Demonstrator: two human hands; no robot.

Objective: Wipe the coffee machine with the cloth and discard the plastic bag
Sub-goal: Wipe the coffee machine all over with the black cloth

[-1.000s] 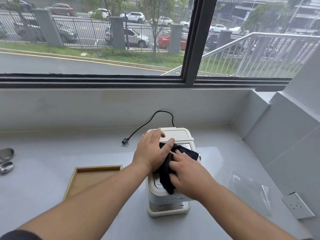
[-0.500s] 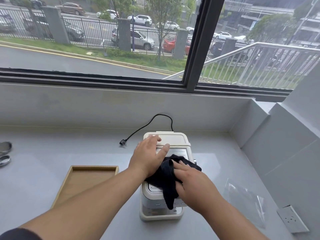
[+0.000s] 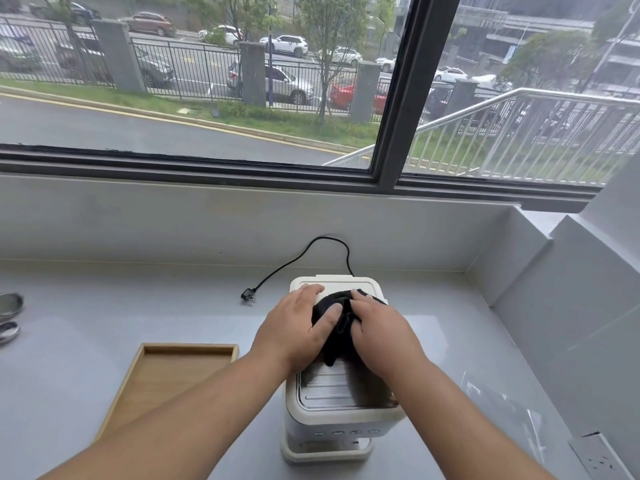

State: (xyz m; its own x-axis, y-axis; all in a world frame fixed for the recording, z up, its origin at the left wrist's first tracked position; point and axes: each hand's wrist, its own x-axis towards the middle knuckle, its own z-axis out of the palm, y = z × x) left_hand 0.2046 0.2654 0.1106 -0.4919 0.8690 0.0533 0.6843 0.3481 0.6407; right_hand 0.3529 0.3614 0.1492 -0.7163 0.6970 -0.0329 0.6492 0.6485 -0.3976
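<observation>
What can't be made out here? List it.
Head view:
coffee machine: the middle of its top is hidden under the cloth, left hand and right hand.
plastic bag: clear, outline faint on the counter.
metal items: cut off by the left edge.
wall socket: cut off by the bottom edge.

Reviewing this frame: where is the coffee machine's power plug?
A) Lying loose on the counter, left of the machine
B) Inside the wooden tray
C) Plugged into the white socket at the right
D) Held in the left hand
A: the plug lies loose on the counter, left of the coffee machine, while the left hand and right hand rest on the black cloth.
</observation>
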